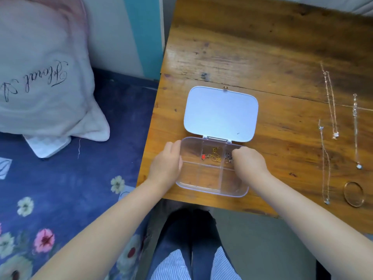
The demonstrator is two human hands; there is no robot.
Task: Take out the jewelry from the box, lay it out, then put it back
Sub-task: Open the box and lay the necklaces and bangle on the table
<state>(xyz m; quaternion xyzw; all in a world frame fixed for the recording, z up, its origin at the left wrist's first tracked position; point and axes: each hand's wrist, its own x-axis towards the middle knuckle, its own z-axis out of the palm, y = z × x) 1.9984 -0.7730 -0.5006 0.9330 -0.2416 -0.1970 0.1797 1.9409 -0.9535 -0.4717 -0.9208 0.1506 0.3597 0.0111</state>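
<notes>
A clear plastic box (198, 181) with divided compartments sits near the table's front edge, its white lid (221, 113) flung open and lying flat behind it. A gold chain with a red bead (212, 156) lies in the back middle compartment. A dark piece of jewelry (228, 157) lies in the back right compartment. My left hand (166, 161) grips the box's left wall. My right hand (249, 162) reaches into the back right compartment with fingertips pinched at the dark piece. Three thin necklaces (331, 104) (356, 132) (325, 162) and a gold bangle (354, 194) are laid out on the table's right.
The wooden table (262, 53) ends just in front of the box. A bed with a blue floral sheet (70, 188) and a white pillow (40, 77) lies to the left. My legs (189, 245) show below the table edge.
</notes>
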